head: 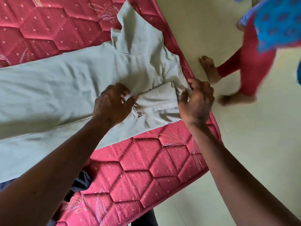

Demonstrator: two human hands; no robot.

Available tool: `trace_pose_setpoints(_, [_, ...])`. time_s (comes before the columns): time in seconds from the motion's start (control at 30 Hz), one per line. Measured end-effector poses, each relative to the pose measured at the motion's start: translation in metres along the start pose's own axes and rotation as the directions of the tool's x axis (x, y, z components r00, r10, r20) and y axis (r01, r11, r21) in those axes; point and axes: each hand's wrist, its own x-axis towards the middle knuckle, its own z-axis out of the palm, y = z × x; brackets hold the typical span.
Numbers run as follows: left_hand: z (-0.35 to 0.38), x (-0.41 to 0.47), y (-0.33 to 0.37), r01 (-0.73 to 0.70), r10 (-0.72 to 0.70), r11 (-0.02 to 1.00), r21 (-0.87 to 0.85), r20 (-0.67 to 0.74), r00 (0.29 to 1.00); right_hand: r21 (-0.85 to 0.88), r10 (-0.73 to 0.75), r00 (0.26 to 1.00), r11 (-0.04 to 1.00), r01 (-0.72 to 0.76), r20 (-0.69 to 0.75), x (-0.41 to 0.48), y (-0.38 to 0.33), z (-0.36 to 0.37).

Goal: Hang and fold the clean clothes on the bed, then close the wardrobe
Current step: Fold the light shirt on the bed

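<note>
So from where I'm standing this job is barely underway, I'd say. There's one pale grey-green cotton shirt (65, 82) spread out flat across the red quilted mattress (146, 168), its collar end right up against the mattress edge and the body running off to the left. The left hand (112, 103) has its thumb and fingers pinched together on a bit of fabric just beside the folded collar band (156, 98), and the right hand (197, 101) is curled onto the shirt's cloth at the other end of the collar, right at the bed's edge. One long sleeve (135, 30) sticks up away from the body, not tucked in yet, and nothing looks folded over apart from the collar itself, so my guess is this is the straightening-out bit before the real folds. No hanger anywhere in sight, and I can't see the wardrobe at all, so no idea if it's open or what's in it. There's a rumpled dark blue cloth (81, 181) poking out by the left forearm at the near side of the bed, maybe another piece waiting, can't tell. Someone else in red leggings (249, 67) is standing barefoot on the pale floor (244, 152) near the bed corner. So: folding, hanging, closing the wardrobe, pretty much all left to do.
</note>
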Motion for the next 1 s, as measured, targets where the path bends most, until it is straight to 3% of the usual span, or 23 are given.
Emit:
trace_pose_setpoints(0.1, [-0.011,0.027,0.017,-0.072,0.082,0.995,0.066,-0.164,0.983,0.115,-0.282,0.959,0.953,0.281,-0.008,0.005,-0.020,0.008])
trace_pose_setpoints(0.2, [-0.027,0.081,0.037,-0.053,0.090,0.991,0.126,-0.307,0.947,0.096,-0.417,0.895,0.909,0.406,0.158,0.020,-0.035,0.029])
trace_pose_setpoints(0.27, [-0.037,0.119,0.047,0.020,0.049,0.982,0.190,-0.352,0.935,0.015,-0.309,0.937,0.950,0.311,0.166,0.034,-0.038,0.042])
trace_pose_setpoints(0.33, [-0.042,0.150,0.045,0.136,-0.071,0.976,0.172,-0.340,0.938,-0.083,-0.094,0.994,0.992,0.097,0.048,0.051,-0.037,0.049])
trace_pose_setpoints(0.4, [-0.041,0.165,0.038,0.219,-0.178,0.968,0.125,-0.275,0.945,-0.165,0.100,0.995,0.981,-0.103,-0.026,0.064,-0.035,0.052])
trace_pose_setpoints(0.53, [-0.028,0.163,0.023,0.178,-0.126,0.961,0.210,-0.239,0.963,-0.165,0.061,0.998,0.984,-0.059,0.007,0.076,-0.022,0.050])
trace_pose_setpoints(0.73, [-0.019,0.151,0.027,0.129,-0.078,0.984,0.126,-0.347,0.935,-0.022,0.162,0.987,0.987,-0.162,0.000,0.079,0.005,0.022])
trace_pose_setpoints(0.8, [-0.013,0.127,0.042,0.067,-0.007,0.990,0.125,-0.429,0.903,-0.101,0.234,0.972,0.968,-0.229,0.035,0.069,0.011,0.013])
trace_pose_setpoints(0.87, [0.000,0.088,0.055,-0.100,0.175,0.977,0.188,-0.438,0.882,-0.207,0.218,0.976,0.955,-0.211,0.014,0.050,0.019,0.011])
trace_pose_setpoints(0.93, [0.021,0.043,0.059,-0.337,0.418,0.896,0.289,-0.295,0.859,-0.272,0.130,0.991,0.954,-0.125,0.001,0.031,0.028,0.012])
trace_pose_setpoints(1.0, [0.046,0.010,0.054,-0.538,0.605,0.751,0.382,-0.074,0.793,-0.301,0.083,0.996,0.951,-0.073,0.019,0.023,0.038,0.012])
